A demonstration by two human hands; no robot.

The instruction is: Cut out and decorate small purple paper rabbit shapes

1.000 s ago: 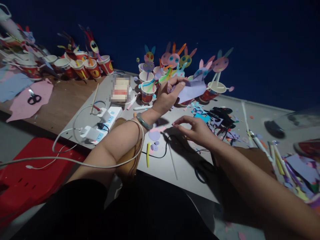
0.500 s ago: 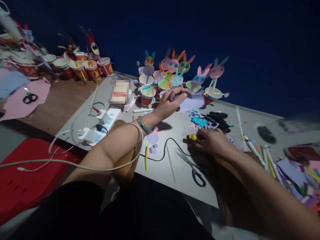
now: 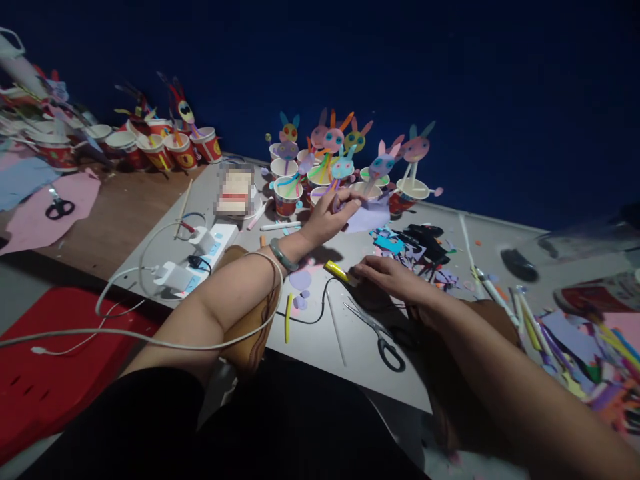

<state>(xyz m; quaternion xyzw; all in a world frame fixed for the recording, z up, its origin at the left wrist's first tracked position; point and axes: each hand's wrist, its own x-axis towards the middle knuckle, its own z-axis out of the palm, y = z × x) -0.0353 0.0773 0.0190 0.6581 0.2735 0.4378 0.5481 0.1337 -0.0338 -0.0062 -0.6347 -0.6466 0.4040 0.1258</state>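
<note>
My left hand (image 3: 334, 212), a jade-like bangle on its wrist, has its fingers curled on a sheet of purple paper (image 3: 371, 215) in front of the cups. Lower and to the right, my right hand (image 3: 383, 275) is closed on a short yellow tube-shaped thing (image 3: 337, 270) that sticks out left from its fingertips; its kind is unclear. Scissors (image 3: 377, 337) lie below that hand, beside a thin white stick (image 3: 337, 330). Purple paper circles (image 3: 301, 280) and a yellow strip (image 3: 288, 319) lie between my arms.
Paper cups with rabbit-faced paper figures (image 3: 334, 140) stand along the back. Paper scraps (image 3: 393, 241) lie right of centre. A power strip (image 3: 215, 250) with white cables is on the left; one cable crosses my left forearm. A red stool (image 3: 65, 373) is at lower left.
My right hand has moved left with the yellow thing, closer to the purple circles. My left hand and the purple paper have shifted slightly down and left in view.
</note>
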